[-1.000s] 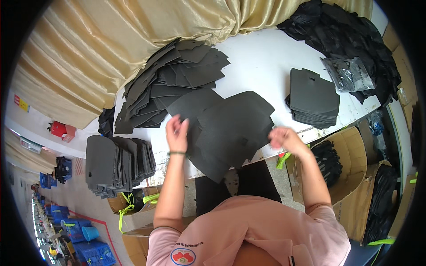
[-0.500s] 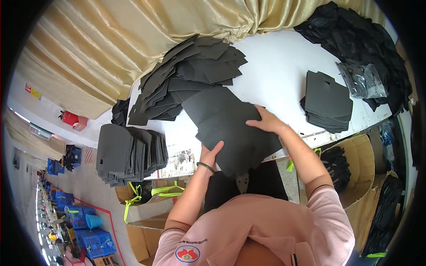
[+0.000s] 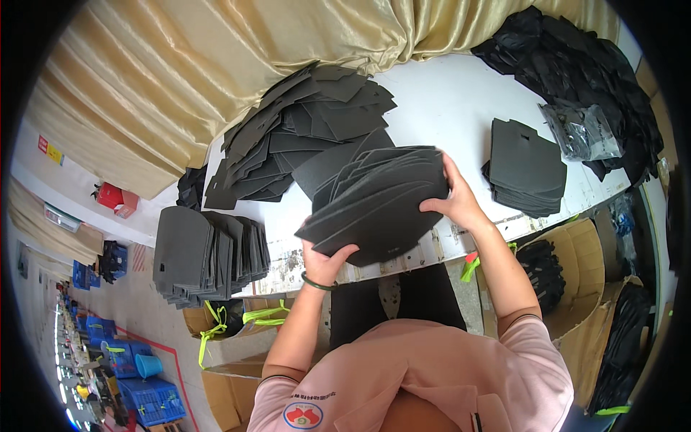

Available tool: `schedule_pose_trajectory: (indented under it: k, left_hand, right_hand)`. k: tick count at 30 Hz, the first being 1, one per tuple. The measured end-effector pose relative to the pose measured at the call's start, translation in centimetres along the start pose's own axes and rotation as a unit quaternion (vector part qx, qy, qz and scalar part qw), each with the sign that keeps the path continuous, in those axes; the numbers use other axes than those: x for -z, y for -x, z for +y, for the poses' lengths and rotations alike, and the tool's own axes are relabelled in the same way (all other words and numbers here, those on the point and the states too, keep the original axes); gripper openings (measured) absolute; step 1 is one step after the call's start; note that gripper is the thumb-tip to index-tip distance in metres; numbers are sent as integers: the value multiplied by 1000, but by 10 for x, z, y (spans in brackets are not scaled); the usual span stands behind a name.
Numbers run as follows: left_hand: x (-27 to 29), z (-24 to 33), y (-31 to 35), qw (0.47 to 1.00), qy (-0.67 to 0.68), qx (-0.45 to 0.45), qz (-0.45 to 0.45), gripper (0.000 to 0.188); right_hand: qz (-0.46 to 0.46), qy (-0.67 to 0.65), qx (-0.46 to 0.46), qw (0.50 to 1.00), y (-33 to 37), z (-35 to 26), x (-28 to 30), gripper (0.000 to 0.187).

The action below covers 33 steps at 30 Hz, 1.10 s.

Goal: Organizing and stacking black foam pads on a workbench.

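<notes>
Between my hands is a stack of black foam sheets [image 3: 389,209], tilted up so its layered upper edges fan apart. My left hand [image 3: 325,261] grips the lower left corner, thumb on the near face. On the stack's right edge, my right hand [image 3: 459,198] closes with its thumb in front and its fingers behind. Behind the stack a loose black sheet [image 3: 324,169] lies partly covered, against a large heap of black sheets [image 3: 309,115]. A neater pile of sheets [image 3: 209,252] stands at the table's left end, and a smaller pile [image 3: 527,162] rests to the right.
The white table [image 3: 432,93] backs onto a gold curtain [image 3: 252,36]. Dark fabric pieces [image 3: 576,65] and a clear plastic bag [image 3: 586,131] lie at its far right. Open cardboard boxes [image 3: 579,266] stand below the front edge. Blue crates [image 3: 151,396] sit on the floor at left.
The sheets in my hands have been raised from lying nearly flat to a tilted stack, their layered edges now showing. Both hands still hold them, the left slightly farther left.
</notes>
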<state>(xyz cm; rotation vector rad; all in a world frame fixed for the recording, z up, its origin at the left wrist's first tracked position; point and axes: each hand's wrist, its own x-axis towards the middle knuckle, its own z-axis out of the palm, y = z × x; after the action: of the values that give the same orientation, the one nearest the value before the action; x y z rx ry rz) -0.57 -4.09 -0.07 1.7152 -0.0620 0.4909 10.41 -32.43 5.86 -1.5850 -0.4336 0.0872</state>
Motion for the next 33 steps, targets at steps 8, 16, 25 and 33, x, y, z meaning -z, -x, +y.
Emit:
schedule_pose_trajectory:
  k: [8, 16, 25, 33]
  left_hand:
    - [29, -19, -10, 982, -57, 73, -165, 93]
    - [11, -5, -2, 975, 45, 45, -211, 104]
    - [11, -9, -16, 977, 71, 49, -193, 105]
    - [1, 2, -19, 976, 70, 61, -200, 96]
  right_hand:
    - [-29, 108, 25, 993, 42, 31, -4, 120]
    - [-48, 138, 42, 988, 53, 23, -8, 121]
    - [-57, 69, 43, 995, 49, 14, -8, 111]
    - [-7, 428, 258, 866, 38, -42, -7, 52]
